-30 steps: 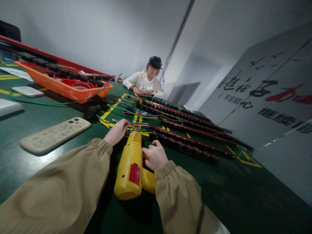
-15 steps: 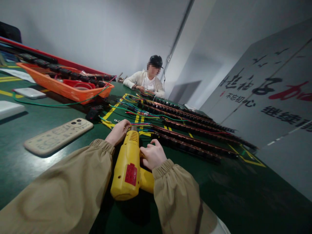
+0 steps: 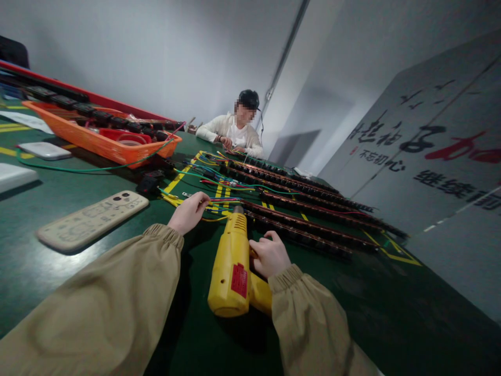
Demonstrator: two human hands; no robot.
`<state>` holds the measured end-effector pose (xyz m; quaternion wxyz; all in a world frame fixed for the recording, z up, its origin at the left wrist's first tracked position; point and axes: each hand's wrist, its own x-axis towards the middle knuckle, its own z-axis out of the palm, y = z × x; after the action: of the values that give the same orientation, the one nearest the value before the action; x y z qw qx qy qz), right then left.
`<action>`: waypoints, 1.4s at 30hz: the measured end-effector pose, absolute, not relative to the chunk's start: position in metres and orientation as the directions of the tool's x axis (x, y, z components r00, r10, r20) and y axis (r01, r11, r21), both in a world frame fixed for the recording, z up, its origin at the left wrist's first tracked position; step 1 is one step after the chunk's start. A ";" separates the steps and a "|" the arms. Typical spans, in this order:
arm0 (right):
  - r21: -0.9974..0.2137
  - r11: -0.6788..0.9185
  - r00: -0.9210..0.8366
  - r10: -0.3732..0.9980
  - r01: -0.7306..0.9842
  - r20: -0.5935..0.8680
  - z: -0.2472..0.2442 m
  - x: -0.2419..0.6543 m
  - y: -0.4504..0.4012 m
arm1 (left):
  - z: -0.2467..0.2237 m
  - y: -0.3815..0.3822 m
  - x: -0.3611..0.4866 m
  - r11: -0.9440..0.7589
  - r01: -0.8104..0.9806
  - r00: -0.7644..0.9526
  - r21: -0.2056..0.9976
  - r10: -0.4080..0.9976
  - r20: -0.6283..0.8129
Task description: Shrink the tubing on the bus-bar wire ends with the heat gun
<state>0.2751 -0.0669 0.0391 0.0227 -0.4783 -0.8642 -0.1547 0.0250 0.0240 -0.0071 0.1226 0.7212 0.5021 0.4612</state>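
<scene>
The left grip [image 3: 190, 212], in the head view, pinches a bundle of thin red, blue and green insulated wires [image 3: 225, 200] at its fingertips. The right grip [image 3: 270, 254] is closed on the handle side of a yellow plastic heat gun with a red label [image 3: 229, 271], whose body hides some fingers. The wires run to the ends of long black-and-copper strips [image 3: 301, 224], laid across the dark green tabletop [image 3: 391, 292] toward its right edge. The gun's grey metal nozzle [image 3: 238, 209] points toward the wires just beside those ends; whether it is blowing cannot be told. The step in hand looks like heating the wires. The next move seems to call for a steady pinch and a nozzle aimed clear of the fingers.
</scene>
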 end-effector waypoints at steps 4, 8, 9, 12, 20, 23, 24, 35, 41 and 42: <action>0.240 0.481 -0.526 0.829 0.844 0.190 0.036 0.292 -0.069 | -0.007 0.024 0.025 -0.461 0.623 0.066 0.633 0.836 0.544; 0.220 0.482 -0.523 0.830 0.848 0.196 0.028 0.308 -0.068 | -0.007 0.023 0.026 -0.475 0.626 0.072 0.618 0.825 0.561; 0.219 0.483 -0.523 0.829 0.848 0.197 0.027 0.310 -0.068 | -0.007 0.022 0.026 -0.475 0.626 0.068 0.619 0.823 0.563; 0.238 0.474 -0.520 0.830 0.848 0.202 0.031 0.311 -0.072 | -0.006 0.022 0.027 -0.458 0.631 0.047 0.626 0.828 0.558; 0.287 0.488 -0.549 0.812 0.825 0.198 0.043 0.292 -0.078 | -0.006 0.022 0.027 -0.421 0.644 0.023 0.639 0.845 0.534; 0.281 0.508 -0.563 0.810 0.814 0.164 0.041 0.279 -0.073 | -0.005 0.020 0.027 -0.416 0.641 0.015 0.645 0.847 0.531; 0.278 0.518 -0.570 0.808 0.809 0.151 0.040 0.275 -0.071 | -0.005 0.020 0.027 -0.414 0.642 0.016 0.645 0.848 0.529; 0.272 0.604 -0.639 0.766 0.750 0.062 0.044 0.231 -0.062 | -0.008 0.023 0.027 -0.362 0.663 -0.014 0.655 0.869 0.494; 0.248 0.655 -0.686 0.726 0.714 0.058 0.044 0.218 -0.060 | -0.004 0.022 0.027 -0.369 0.641 0.000 0.672 0.877 0.481; 0.247 0.655 -0.686 0.725 0.714 0.062 0.044 0.217 -0.060 | -0.004 0.022 0.027 -0.370 0.635 0.000 0.678 0.878 0.478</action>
<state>0.2172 -0.0600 0.0436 -0.0212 -0.3956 -0.9094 -0.1267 0.0268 0.0221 -0.0038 0.1348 0.6943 0.5450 0.4503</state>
